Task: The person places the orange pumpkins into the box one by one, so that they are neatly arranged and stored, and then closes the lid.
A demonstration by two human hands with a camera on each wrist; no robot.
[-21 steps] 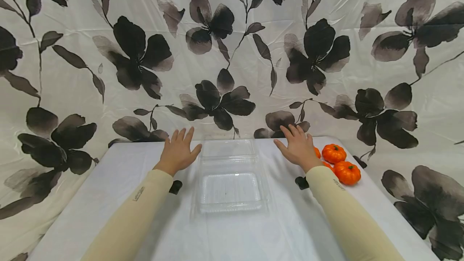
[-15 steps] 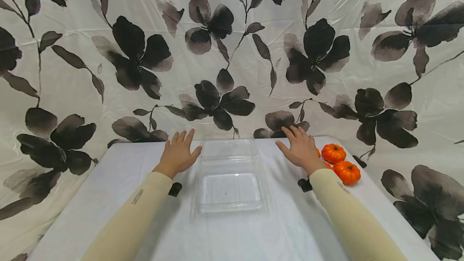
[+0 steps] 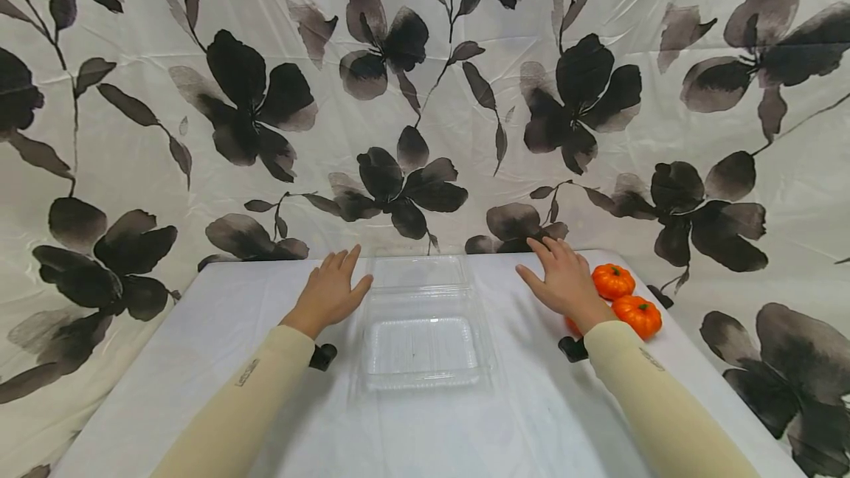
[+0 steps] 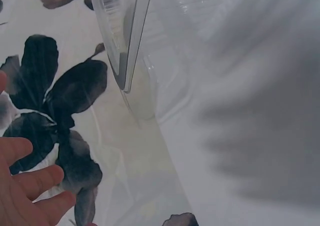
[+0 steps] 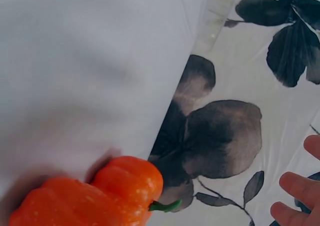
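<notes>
A clear plastic clamshell container (image 3: pixel 425 383) lies unfolded on the table between my hands, its lid (image 3: pixel 418 273) toward the back edge. To its left hovers my left hand (image 3: pixel 327 292), fingers spread and holding nothing. My right hand (image 3: pixel 563 282) is on the other side, fingers extended, just left of the orange mini pumpkins. Two of these, a back pumpkin (image 3: pixel 612 282) and a front pumpkin (image 3: pixel 637 316), show well; another pumpkin (image 3: pixel 572 326) is mostly hidden behind the right hand. In the right wrist view, an orange pumpkin (image 5: pixel 131 186) has a green stem.
A white-covered table (image 3: pixel 226 345) extends under everything. Behind it hangs a pale cloth (image 3: pixel 491 146) printed with dark flowers. The pumpkins sit close to the table's right edge.
My right hand has shifted right and slightly nearer to me, overlapping more of the pumpkins in the head view. My left hand has dipped slightly. The container and pumpkins stay put.
</notes>
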